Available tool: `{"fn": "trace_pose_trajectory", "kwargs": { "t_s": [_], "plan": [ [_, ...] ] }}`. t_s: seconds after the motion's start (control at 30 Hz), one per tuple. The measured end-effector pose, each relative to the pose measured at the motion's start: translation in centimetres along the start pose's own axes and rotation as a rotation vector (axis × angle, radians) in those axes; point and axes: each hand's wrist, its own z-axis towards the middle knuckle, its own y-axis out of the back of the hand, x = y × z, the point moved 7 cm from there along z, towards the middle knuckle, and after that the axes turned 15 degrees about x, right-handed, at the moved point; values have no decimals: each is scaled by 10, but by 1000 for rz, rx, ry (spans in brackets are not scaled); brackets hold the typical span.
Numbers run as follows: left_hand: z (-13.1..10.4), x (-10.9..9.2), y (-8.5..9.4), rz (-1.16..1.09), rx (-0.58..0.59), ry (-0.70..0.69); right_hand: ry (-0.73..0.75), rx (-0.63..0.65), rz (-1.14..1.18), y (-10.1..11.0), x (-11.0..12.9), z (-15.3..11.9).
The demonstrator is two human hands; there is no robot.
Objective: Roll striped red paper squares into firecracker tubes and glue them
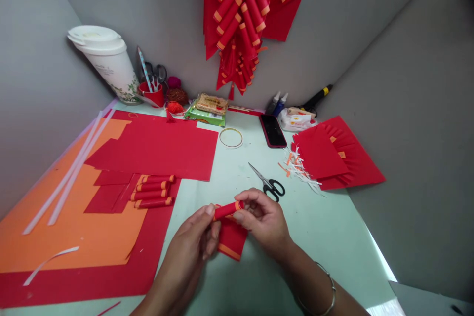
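Between my two hands is a red paper roll (pixel 225 211) with orange bands at its ends. My left hand (pixel 196 232) pinches its left end, and my right hand (pixel 261 217) grips the right end with thumb and fingers. Below the roll hangs or lies a flat red paper piece (pixel 234 238) with an orange strip along its lower edge; whether it joins the roll I cannot tell. Several finished-looking red rolls (pixel 153 193) with orange ends lie stacked to the left. Black-handled scissors (pixel 267 182) rest just beyond my right hand.
Red sheets (pixel 166 148) and orange sheets (pixel 99 242) cover the left side. A phone (pixel 273 131), paper scraps (pixel 296 165) and folded red paper (pixel 322 153) lie right. A white lidded cup (pixel 107 64) stands back left. Red paper firecracker decorations (pixel 240 10) hang on the back wall.
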Motion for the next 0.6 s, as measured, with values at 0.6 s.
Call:
{"fn": "trace_pose_trajectory", "kwargs": {
  "t_s": [0.6],
  "plan": [
    [1, 1, 6, -17, 6, -52, -185, -60, 264, 10, -24, 7]
  ]
}}
